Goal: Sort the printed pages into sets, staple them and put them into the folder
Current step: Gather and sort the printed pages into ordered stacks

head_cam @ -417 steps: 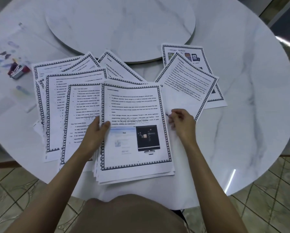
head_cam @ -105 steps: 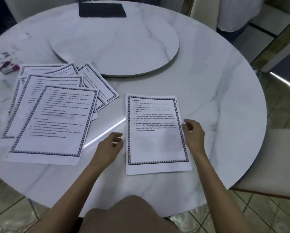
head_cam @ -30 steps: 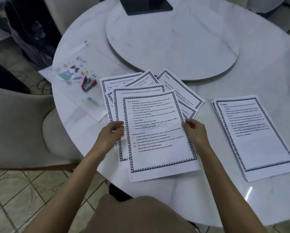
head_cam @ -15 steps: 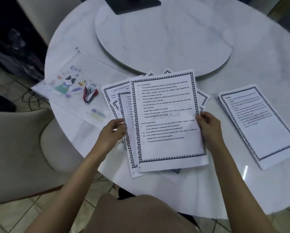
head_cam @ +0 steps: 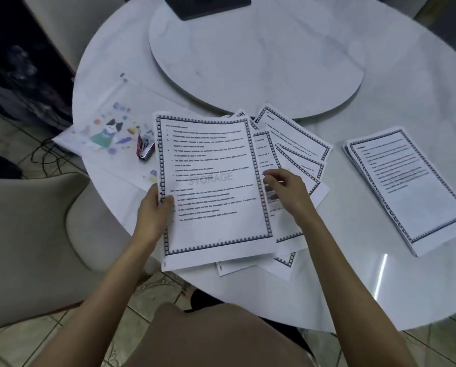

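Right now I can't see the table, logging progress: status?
Left hand grips top page; right hand open over fanned pages. Sorted stack aside right. Stapler untouched on folder. Nothing blocking.

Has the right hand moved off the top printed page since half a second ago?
Yes. The right hand has let go of the top printed page and shifted right, onto the fanned pages, away from the red stapler.
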### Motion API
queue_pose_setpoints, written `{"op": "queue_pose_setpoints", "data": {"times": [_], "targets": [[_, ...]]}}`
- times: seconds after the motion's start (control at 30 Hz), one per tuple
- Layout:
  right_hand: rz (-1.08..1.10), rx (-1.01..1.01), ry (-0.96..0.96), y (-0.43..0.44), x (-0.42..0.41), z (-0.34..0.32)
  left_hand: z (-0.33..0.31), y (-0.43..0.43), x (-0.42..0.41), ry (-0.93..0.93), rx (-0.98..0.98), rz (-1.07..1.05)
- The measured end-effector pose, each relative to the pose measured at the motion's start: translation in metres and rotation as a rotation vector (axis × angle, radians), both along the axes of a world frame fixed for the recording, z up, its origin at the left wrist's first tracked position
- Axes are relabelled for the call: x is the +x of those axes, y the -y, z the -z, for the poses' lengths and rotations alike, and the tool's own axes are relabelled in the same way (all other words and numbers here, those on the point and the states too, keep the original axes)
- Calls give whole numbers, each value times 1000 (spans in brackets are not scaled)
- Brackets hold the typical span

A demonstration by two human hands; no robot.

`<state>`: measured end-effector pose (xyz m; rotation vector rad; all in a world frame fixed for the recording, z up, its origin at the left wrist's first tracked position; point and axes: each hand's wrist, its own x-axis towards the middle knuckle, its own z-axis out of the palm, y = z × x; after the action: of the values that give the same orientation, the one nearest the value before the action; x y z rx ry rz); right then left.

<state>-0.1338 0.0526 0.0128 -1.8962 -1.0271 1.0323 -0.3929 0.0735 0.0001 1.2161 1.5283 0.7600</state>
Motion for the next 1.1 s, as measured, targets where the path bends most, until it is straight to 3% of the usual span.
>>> {"op": "queue_pose_setpoints", "data": {"times": [0.2, 0.33, 0.47, 0.73, 0.9, 1.1], "targets": [[6, -101, 456, 6, 17, 19, 3, -2, -34, -73, 24, -84], [-63, -230, 609, 10, 16, 25, 1, -6, -49, -108, 22, -127], [-78, -235, 688, 10, 13, 27, -1, -8, -54, -178, 31, -125], [-31, -243, 612, 7, 22, 27, -6, -2, -42, -252, 55, -151], [81, -138, 468, 8, 34, 32, -1, -3, -43, -153, 20, -146], [69, -16, 276, 11, 54, 19, 0, -2, -36, -95, 7, -163]]}}
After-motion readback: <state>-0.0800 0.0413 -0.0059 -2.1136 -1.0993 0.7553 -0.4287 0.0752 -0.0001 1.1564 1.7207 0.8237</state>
